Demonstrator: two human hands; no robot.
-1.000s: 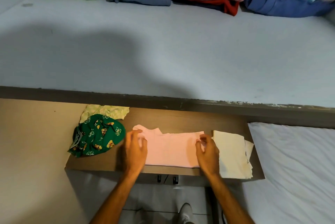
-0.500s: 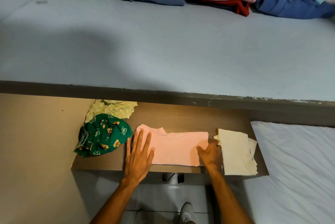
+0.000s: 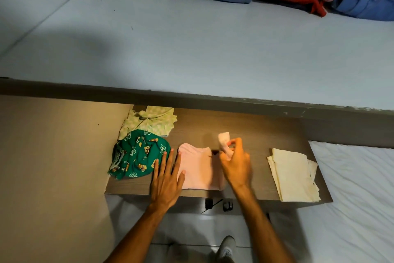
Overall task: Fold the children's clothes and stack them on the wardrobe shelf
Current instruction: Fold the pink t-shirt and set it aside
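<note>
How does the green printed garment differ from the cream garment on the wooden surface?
The green printed garment lies crumpled in a heap; the cream garment lies flat, folded into a neat rectangle. The green one carries a cartoon print; the cream one looks plain. The green one sits beside the left hand; the cream one lies apart, beyond the right hand. Both rest on the wooden surface.

My left hand (image 3: 167, 179) and right hand (image 3: 235, 164) are bare, with no rings, no watch and no gloves on them. Both forearms are uncovered right down to the bottom edge of the view, so no sleeve shows. Below them I can see the toe of my grey shoe (image 3: 227, 249), somewhat blurred.
</note>
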